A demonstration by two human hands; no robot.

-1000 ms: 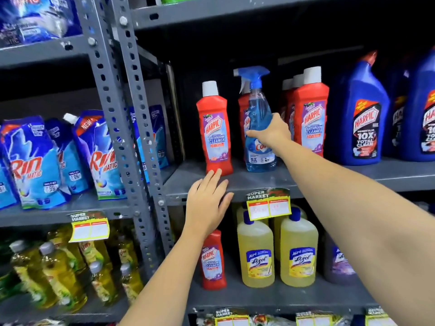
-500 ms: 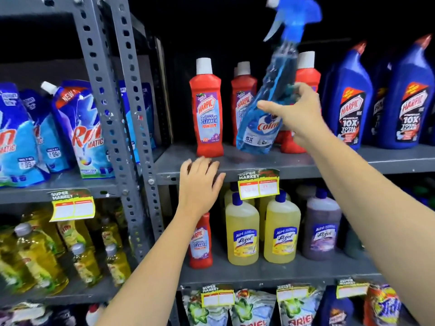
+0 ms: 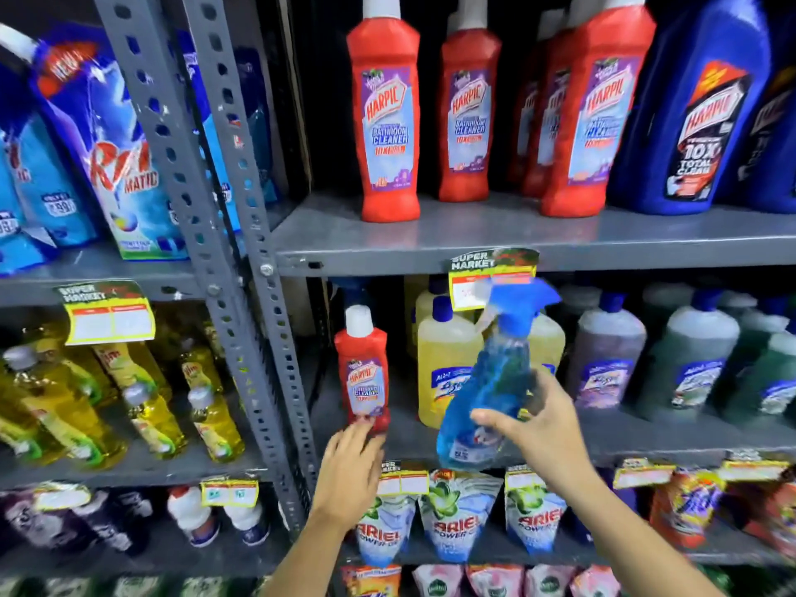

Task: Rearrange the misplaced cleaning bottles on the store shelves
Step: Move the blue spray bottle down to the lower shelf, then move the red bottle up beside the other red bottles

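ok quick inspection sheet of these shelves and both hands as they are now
surface: grey metal shelf, tiers stocked, price tags on the edges
job's things: blue spray bottle tilted, off the shelf; lone small red Harpic bottle upright beside the yellow bottles
clutter: none loose; red Harpic row and blue Harpic bottle above, Ariel pouches below
grippers: right hand holds the spray bottle; left hand, fingers open, at the small bottle's base
cables: nothing seen
surroundings: Rin pouches and yellow dish liquid in the neighbouring bay
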